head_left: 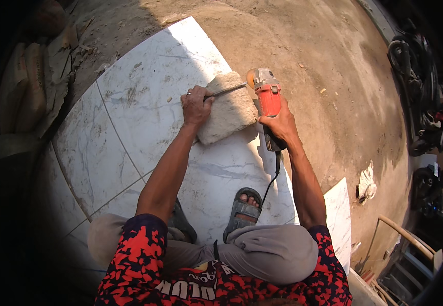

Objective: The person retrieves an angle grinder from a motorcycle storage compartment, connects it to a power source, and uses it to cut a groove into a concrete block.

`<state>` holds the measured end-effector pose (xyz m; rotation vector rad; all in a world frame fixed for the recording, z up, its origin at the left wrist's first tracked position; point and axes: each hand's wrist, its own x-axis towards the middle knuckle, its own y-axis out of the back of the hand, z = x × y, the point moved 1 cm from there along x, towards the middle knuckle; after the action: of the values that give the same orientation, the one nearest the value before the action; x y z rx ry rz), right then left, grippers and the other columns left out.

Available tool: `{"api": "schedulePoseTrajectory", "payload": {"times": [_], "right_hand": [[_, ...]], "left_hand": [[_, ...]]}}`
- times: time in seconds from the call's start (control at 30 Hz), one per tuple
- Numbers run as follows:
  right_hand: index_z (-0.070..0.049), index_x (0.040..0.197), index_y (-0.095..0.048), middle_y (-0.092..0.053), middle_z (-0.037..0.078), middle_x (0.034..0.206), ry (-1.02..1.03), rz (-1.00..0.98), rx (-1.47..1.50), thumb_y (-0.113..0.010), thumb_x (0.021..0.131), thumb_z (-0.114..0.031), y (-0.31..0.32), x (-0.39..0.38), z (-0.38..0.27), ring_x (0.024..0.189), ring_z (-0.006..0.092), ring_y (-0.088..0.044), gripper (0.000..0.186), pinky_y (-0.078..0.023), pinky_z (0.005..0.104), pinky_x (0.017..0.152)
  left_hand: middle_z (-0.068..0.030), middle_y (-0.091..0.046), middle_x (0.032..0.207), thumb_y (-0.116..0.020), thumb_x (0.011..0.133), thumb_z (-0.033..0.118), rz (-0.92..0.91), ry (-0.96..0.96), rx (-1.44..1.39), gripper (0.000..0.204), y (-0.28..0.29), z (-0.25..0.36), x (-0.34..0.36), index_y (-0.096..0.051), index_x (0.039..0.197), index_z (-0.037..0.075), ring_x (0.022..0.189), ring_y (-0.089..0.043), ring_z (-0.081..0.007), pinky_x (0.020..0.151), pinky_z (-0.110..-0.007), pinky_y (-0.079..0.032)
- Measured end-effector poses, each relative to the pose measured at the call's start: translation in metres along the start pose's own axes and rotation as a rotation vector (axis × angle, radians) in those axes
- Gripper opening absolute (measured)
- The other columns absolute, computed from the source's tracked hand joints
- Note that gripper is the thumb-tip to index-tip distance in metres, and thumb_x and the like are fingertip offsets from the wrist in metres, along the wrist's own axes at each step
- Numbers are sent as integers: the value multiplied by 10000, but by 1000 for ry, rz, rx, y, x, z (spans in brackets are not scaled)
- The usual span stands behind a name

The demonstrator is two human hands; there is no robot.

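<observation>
left hand (197, 106) pinches a bar (230, 90) over a stone (227, 116), its length pointing between two and three o'clock, tip at the grinder (269, 98) the right hand (281, 125) grips; contact unclear.

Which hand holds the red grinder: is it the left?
No, the right hand grips the grinder; the left hand holds a thin rod.

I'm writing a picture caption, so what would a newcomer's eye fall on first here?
Probably the red angle grinder, gripped in the right hand at the upper middle. Just left of it, a pale stone block rests on white, grey-veined tiles; the left hand, at its left side, holds a thin metal bar across it. The vivid red-and-dark sleeves stand out near the bottom.
</observation>
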<state>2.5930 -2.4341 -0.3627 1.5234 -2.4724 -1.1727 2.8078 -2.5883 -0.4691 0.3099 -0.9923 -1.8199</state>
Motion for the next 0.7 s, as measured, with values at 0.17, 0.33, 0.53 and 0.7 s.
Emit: {"api": "schedulePoseTrajectory", "payload": {"times": [0.17,0.33,0.53,0.7], "right_hand": [[-54,1426,-395,-625,209,1214,4,-7,21,-788,628,-262,-2,1,4,1090,322,-632,914,-507,393,925],[-50,1421,-398,-625,206,1210,6,8,24,-790,625,-257,-2,3,2,1085,320,-633,912,-508,389,914],[-43,1417,-398,-625,203,1209,-6,-3,-1,-790,626,-260,-1,-2,-3,1086,320,-633,909,-505,394,922],[-43,1421,-393,-625,203,1210,6,-13,15,-788,625,-259,-2,0,2,1086,325,-633,915,-505,393,923]], "left_hand": [[-27,-633,990,-719,792,206,-10,16,1,152,0,1,1,-684,929,150,996,-567,-242,900,-418,-340],[-26,-632,984,-716,794,202,-7,11,-1,138,0,-1,0,-682,916,147,990,-567,-241,895,-418,-340],[-18,-630,979,-717,792,200,5,5,-14,135,0,1,0,-678,911,148,987,-566,-239,895,-417,-339],[-13,-631,982,-717,794,199,6,3,0,134,1,0,0,-679,914,153,993,-567,-235,899,-417,-338]]}}
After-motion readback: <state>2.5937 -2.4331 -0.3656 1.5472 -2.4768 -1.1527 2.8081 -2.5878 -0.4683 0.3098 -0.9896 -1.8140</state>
